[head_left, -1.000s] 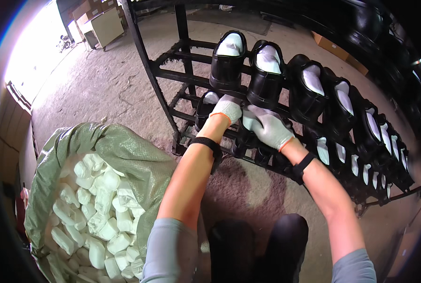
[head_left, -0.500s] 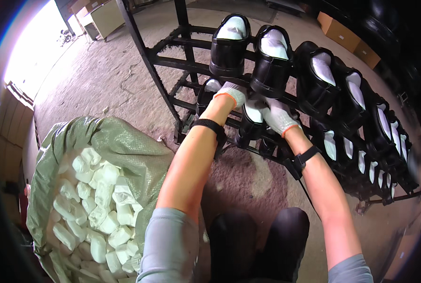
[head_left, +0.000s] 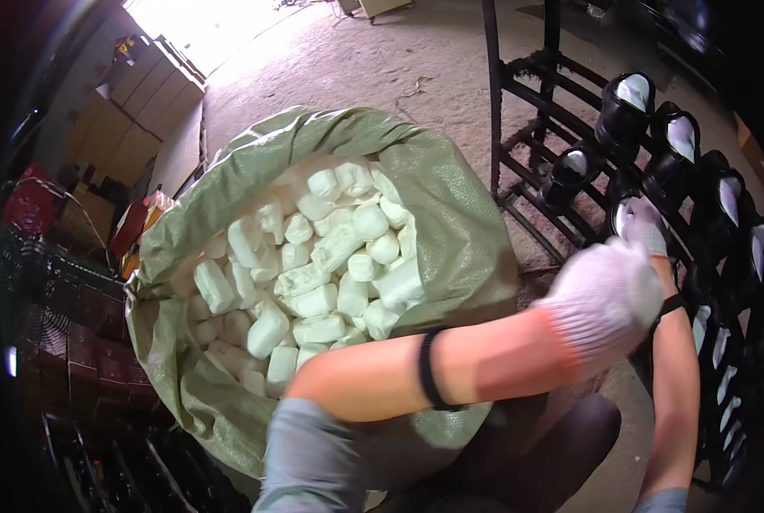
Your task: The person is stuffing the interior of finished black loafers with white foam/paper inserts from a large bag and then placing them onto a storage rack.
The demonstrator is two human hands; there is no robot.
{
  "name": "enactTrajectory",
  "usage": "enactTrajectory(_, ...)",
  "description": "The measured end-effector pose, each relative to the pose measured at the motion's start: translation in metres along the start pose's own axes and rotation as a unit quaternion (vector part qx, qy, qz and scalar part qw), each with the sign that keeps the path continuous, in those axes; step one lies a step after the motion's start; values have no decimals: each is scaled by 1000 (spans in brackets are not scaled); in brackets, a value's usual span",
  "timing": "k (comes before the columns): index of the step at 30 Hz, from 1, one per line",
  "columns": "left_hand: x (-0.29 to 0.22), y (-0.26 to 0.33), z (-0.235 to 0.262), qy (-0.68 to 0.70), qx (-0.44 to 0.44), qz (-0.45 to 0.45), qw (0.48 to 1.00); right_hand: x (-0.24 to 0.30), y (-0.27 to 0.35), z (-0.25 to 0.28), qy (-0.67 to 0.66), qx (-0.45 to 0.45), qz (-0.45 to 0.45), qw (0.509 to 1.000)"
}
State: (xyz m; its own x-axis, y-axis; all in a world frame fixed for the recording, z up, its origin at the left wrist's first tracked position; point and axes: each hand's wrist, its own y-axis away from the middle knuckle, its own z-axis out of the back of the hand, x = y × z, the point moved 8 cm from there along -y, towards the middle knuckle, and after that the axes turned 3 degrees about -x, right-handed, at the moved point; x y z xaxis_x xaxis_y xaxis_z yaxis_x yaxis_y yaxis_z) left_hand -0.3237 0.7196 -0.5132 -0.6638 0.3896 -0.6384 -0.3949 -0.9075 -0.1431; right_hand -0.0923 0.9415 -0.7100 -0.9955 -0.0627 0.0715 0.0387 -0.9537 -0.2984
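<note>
My left hand (head_left: 608, 295), in a white knit glove, is smeared by motion in front of the shoe rack. Its fingers are turned away, so I cannot see whether it holds anything. Just behind it, my gloved right hand (head_left: 647, 227) is closed at the opening of a black shoe (head_left: 619, 190) on the lower tier, partly covered by the left hand. White stuffing (head_left: 623, 218) shows in that shoe. Left of it stands another black shoe (head_left: 566, 181) with white stuffing. A green woven sack (head_left: 450, 205) gapes open beside my left forearm, holding several white wrapped bundles (head_left: 309, 299).
The black metal rack (head_left: 495, 103) carries more stuffed black shoes (head_left: 625, 115) on its upper tier, running down the right side. Cardboard boxes (head_left: 134, 111) are stacked at the far left. Dark red boxes (head_left: 91, 363) and dark racking (head_left: 125, 470) stand at lower left.
The view has swung left, bringing the sack to the middle and the rack to the right. My left hand has drawn back from the lower shoes toward me; the right stays at its shoe.
</note>
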Motion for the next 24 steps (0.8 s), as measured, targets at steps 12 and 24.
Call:
enactTrajectory(12,470,319,169,-418,-91,241,871,487,262,256,-323,60,533,780)
enactTrajectory(24,191,185,203,287,-278,176,900,333,174,271,-526,-195,270,783)
